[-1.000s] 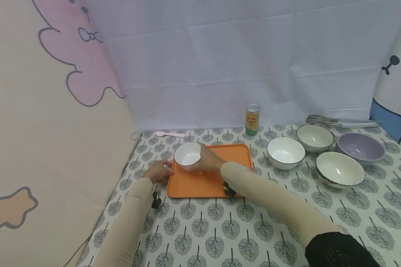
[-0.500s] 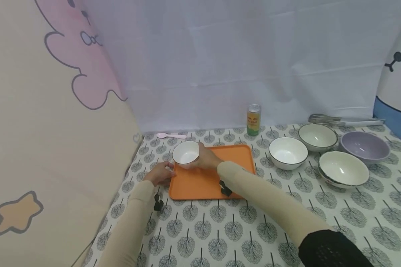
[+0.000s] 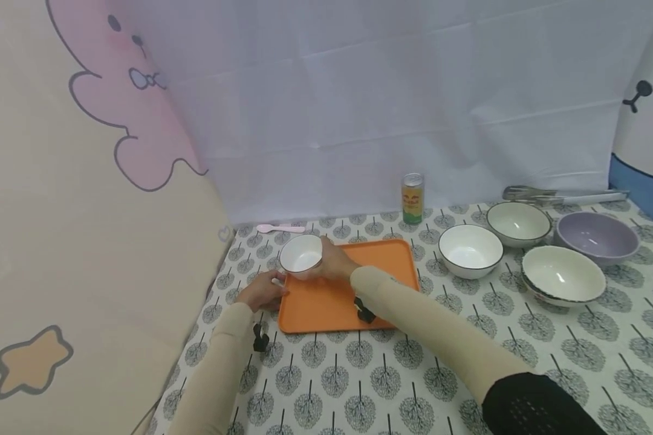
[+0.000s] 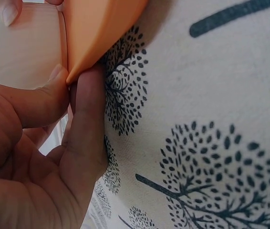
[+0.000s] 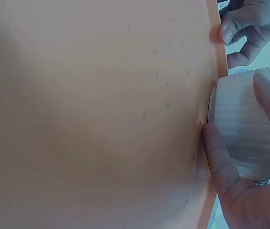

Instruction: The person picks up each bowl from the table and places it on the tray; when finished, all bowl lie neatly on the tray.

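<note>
In the head view, a white bowl with a dark rim (image 3: 295, 256) sits at the far left corner of an orange tray (image 3: 321, 311). My right hand (image 3: 334, 261) grips this bowl from its right side; in the right wrist view its thumb and a finger lie on the pale outer wall of the bowl (image 5: 242, 129). At the tray's left edge is my left hand (image 3: 262, 291). The left wrist view shows its thumb above and a finger beneath the tray corner (image 4: 97, 28), pinching it. The bowl's underside is hidden.
Right of the tray stand a white bowl (image 3: 470, 249), a pale bowl (image 3: 518, 222), a cream bowl (image 3: 563, 272) and a purple bowl (image 3: 597, 235). Behind are a pink spoon (image 3: 280, 229), a drink can (image 3: 412, 199) and metal utensils (image 3: 566, 196). A wall covering borders the left.
The bowl in my right hand has shifted slightly left relative to the tray. My left hand stays at the tray's left edge. The head view has moved a little.
</note>
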`<state>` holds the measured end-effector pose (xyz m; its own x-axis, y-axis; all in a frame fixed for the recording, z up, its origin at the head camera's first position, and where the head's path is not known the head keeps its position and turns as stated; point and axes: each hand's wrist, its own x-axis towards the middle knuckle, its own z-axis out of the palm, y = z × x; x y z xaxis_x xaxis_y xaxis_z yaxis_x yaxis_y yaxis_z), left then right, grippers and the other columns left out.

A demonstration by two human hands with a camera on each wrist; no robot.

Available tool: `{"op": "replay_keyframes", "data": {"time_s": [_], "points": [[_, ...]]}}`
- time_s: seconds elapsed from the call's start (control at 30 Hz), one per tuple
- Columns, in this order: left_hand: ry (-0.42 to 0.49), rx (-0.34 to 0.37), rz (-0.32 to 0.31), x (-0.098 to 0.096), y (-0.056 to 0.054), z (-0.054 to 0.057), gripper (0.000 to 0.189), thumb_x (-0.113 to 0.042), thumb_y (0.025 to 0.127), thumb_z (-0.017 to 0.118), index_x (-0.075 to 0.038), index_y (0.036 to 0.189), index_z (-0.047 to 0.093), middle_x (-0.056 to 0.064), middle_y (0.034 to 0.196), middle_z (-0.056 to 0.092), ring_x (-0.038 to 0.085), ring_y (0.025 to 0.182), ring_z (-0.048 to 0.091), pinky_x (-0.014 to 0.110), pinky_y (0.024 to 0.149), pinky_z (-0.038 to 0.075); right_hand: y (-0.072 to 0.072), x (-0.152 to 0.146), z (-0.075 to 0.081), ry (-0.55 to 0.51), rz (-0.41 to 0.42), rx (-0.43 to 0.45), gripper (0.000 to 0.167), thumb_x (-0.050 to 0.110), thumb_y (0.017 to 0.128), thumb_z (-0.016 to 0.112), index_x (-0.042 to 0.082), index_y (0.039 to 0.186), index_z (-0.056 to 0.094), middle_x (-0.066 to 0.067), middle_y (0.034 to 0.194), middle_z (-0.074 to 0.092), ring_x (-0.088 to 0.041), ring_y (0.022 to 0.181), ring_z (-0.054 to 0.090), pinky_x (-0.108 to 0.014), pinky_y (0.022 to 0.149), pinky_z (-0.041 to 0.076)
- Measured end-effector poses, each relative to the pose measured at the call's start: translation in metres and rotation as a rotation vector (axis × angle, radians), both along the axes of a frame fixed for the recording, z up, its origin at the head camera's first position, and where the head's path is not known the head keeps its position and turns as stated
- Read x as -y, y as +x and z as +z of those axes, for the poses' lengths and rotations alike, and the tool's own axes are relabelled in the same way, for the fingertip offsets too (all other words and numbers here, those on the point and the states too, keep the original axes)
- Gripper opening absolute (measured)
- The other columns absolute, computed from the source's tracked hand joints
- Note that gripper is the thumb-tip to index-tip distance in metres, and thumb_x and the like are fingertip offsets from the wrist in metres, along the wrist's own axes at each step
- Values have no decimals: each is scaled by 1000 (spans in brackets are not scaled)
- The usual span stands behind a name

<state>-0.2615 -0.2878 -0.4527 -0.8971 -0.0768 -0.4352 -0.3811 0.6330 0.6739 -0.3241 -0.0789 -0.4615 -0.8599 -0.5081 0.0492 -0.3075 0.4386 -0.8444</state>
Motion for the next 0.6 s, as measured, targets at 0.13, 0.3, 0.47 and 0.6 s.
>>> {"op": "replay_keyframes", "data": {"time_s": [0.13,0.3,0.47,0.6], "points": [[21,-12,-17,-1,1,-1,38,-2,93,68,-1,129,55,14,102,65,22,80,69,35,73,60,2,1,-1,-7,-9,-5,104,26,72,92,1,151,28,-17,134,48,-30,119,54,-40,103,46],[17,-7,-8,-3,0,-2,39,-3,92,68,-2,129,55,15,105,63,21,81,68,34,73,60,5,-1,0,-26,-23,26,108,27,72,92,2,152,25,-17,135,47,-30,119,54,-39,100,48],[36,10,21,2,-1,-2,42,-4,92,69,-2,132,56,15,108,65,21,82,68,32,72,60,5,-2,2,-32,-8,60,111,25,72,92,1,154,21,-18,136,48,-30,118,55,-37,93,53],[122,28,33,6,0,-1,46,-2,92,68,3,136,54,18,110,67,22,85,70,33,75,60,7,-4,3,-5,-13,43,106,25,73,92,-3,151,26,-19,135,49,-32,118,56,-38,98,50]]}}
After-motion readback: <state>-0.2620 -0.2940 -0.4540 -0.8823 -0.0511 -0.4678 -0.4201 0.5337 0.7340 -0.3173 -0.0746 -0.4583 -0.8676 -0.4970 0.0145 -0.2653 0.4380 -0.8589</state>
